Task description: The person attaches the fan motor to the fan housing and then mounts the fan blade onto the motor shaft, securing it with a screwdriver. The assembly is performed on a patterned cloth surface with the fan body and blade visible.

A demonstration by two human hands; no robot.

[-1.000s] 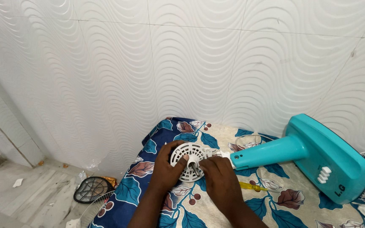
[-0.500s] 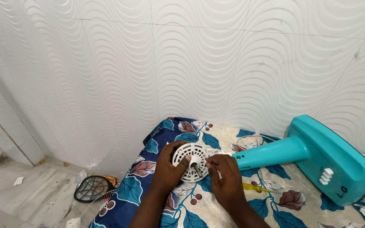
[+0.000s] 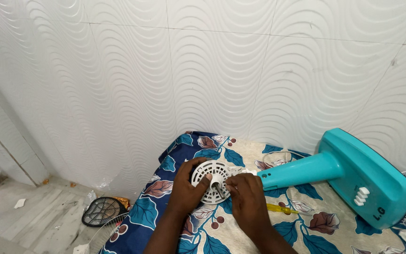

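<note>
Left hand [image 3: 187, 190] curled around the left rim of the white round slotted motor housing [image 3: 211, 179], thumb laid across its face near the hub — fingers closed to a narrow grip on the part. Right hand [image 3: 245, 202] pressed against the housing's right side, fingertips bunched close beside the short metal shaft [image 3: 217, 188] sticking out of the centre; whether pinching the shaft or only touching beside it, could not tell. Housing sat at the near end of the teal fan stand [image 3: 348, 176], lying on its side across the blue floral bedsheet [image 3: 212, 230]. Yellow-handled screwdriver [image 3: 282, 208] lay on the sheet just right of the right hand, untouched.

Compared with half a second earlier — right hand drawn slightly nearer the hub, fingers more tightly gathered; left hand and housing unchanged in place. Stand likewise unmoved.
</note>
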